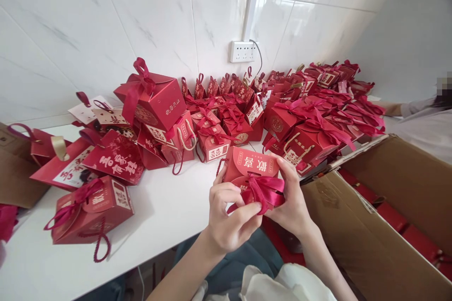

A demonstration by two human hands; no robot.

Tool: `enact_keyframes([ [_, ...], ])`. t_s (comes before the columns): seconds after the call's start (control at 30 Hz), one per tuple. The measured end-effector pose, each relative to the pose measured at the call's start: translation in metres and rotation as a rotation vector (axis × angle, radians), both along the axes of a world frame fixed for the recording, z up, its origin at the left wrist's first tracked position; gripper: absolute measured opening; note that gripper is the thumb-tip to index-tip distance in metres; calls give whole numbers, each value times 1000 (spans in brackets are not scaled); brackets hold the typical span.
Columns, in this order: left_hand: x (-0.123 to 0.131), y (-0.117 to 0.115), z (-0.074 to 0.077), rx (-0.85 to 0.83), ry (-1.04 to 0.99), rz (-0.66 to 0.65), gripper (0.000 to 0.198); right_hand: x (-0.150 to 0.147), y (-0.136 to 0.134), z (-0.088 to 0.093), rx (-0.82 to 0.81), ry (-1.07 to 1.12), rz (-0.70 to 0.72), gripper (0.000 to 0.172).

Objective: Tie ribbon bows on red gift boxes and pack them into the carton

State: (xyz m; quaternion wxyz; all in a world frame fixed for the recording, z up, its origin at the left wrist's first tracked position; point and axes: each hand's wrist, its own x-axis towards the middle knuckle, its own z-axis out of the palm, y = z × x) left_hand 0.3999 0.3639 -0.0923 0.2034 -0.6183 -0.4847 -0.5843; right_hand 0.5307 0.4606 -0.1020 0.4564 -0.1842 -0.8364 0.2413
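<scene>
A red gift box with a pink ribbon bow is held between my two hands at the table's front edge. My left hand has its fingers curled over the box's near left part, with fingertips closed at the bow. The right side of the box is gripped by my right hand, its thumb or finger along the upper right edge. The lower part of the box is hidden behind my hands.
Many red boxes with ribbons crowd the white table along the tiled wall. One box stands front left. A cardboard carton holding red boxes is at right. A person's sleeve shows far right.
</scene>
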Motion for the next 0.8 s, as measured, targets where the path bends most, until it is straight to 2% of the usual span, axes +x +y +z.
enact_keyframes([
  [0.63,-2,0,-2,-2,-18,8,4,-2,1,-1,6,-48,-23,88],
  [0.8,-7,4,-11,-30,-52,4,6,-7,7,-12,-20,-36,9,86],
])
